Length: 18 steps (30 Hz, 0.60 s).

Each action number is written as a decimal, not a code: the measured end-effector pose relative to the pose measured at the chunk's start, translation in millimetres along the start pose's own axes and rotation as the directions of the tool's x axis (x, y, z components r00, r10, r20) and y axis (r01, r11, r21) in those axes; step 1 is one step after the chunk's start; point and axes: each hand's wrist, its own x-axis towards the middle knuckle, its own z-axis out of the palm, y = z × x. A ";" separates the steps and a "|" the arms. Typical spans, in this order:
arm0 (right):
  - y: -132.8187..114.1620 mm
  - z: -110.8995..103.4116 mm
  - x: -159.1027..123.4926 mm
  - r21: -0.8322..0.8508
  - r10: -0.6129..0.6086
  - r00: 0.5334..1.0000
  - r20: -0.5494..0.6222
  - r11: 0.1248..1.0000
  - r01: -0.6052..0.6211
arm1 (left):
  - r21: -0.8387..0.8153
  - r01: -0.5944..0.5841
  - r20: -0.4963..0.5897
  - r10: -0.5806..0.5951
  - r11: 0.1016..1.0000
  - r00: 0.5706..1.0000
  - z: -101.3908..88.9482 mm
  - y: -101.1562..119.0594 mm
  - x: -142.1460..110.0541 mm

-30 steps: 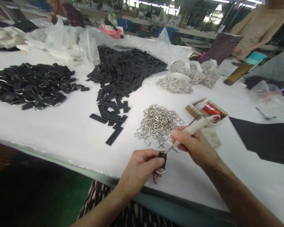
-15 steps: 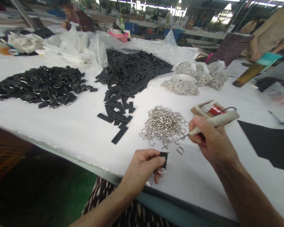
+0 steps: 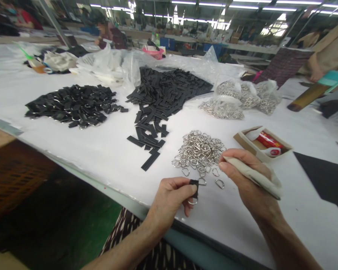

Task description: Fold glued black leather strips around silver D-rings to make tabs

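Note:
My left hand pinches a short folded black strap between thumb and fingers near the table edge. A D-ring hangs at its lower end, and another metal D-ring is beside its top; whether that one is joined to the strap I cannot tell. In my right hand is a pale-handled tool, its handle slanting back towards the wrist; its thin metal tip is not visible now. The right fingertips are by the right edge of a heap of silver D-rings. A few loose rings lie in front of it.
Loose black straps spread across the table's middle. Left of them is a pile of straps with rings. Bags of rings sit behind the heap, and a small box holding a red tube stands right. Another person's hand is far right.
My right hand has turned the tool so that its handle points down and back, and its tip is no longer seen. The upper ring has shifted right of the strap. The view has swung left.

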 end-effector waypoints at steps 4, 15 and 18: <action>-0.9 -0.6 -3.1 -0.099 -0.162 0.987 0.004 0.982 0.161 | -0.040 -0.019 -0.028 0.018 0.999 0.999 -0.7 0.1 -0.9; 5.4 0.6 -7.4 -0.092 -0.184 0.983 0.003 0.979 0.183 | -0.150 -0.035 -0.081 0.023 0.988 0.996 -4.9 0.4 -1.5; 6.1 0.9 -7.6 -0.127 -0.175 0.985 0.000 0.977 0.174 | -0.202 -0.044 -0.096 0.025 0.978 0.995 -7.1 1.2 -1.3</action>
